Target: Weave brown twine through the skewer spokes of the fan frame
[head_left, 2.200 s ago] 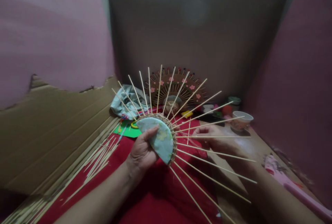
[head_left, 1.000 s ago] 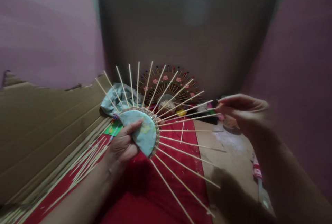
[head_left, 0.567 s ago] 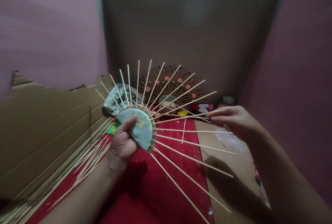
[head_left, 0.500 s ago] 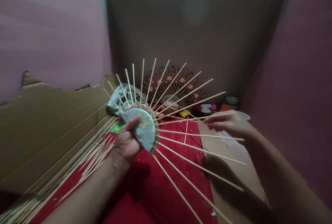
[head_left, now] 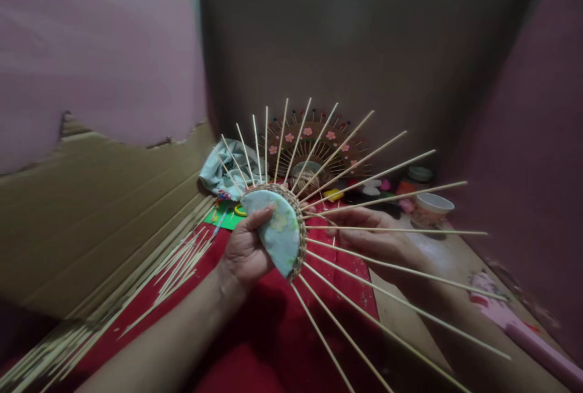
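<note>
My left hand [head_left: 243,253] grips the half-round, pale blue cloth-covered hub [head_left: 277,235] of a stick fan, thumb laid across its face. A woven band [head_left: 298,223] rims the hub, and several long bamboo sticks [head_left: 392,195] radiate from it up and to the right. My right hand [head_left: 371,235] is behind the sticks on the right, near the hub, fingers together and pointing left. What they pinch, if anything, is hidden by the sticks.
A finished brown fan with pink flowers [head_left: 314,147] leans against the back wall beside a blue cloth [head_left: 223,171]. Loose sticks [head_left: 177,268] lie along a cardboard sheet [head_left: 100,211] on the left. A white cup [head_left: 430,208] and small jars stand right on red cloth [head_left: 273,344].
My right hand has come down and in from the stick tips at the far right to a spot close behind the hub. The left hand has kept its hold on the hub.
</note>
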`<state>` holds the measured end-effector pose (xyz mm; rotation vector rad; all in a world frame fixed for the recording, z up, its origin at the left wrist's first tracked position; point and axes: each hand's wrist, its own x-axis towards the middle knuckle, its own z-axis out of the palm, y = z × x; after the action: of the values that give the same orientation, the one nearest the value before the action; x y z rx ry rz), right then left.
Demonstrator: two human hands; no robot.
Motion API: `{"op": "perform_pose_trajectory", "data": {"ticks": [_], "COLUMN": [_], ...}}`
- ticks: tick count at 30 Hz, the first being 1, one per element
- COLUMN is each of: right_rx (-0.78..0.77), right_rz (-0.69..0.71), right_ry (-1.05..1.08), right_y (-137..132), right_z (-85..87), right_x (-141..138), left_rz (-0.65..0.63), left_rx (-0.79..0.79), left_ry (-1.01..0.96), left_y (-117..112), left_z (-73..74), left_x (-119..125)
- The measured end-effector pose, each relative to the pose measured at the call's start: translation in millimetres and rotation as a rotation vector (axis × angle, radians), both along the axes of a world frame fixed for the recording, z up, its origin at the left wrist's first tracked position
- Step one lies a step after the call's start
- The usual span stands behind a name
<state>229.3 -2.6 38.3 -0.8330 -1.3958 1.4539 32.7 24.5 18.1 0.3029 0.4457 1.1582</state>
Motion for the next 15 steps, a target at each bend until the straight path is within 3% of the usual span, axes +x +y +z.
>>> {"op": "perform_pose_trajectory", "data": {"ticks": [4, 8, 15], "right_rx": [-0.135, -0.107, -0.027], "right_rz": [-0.195, -0.078, 0.008], "right_ry": [0.083, 0.029, -0.103], "right_y": [-1, -3, -16], "right_z": [-12.7, -22.3, -19.9], "right_x": [-13, -22, -22], "left_rz": [-0.045, -0.07, -0.109], "left_rx": [0.004, 0.044, 0.006], "left_ry": [-0.018, -0.063, -0.075], "left_y": [-2, -5, -7], "left_z": [-2.8, -6.5, -9.5], "left_x": [3, 5, 7]}}
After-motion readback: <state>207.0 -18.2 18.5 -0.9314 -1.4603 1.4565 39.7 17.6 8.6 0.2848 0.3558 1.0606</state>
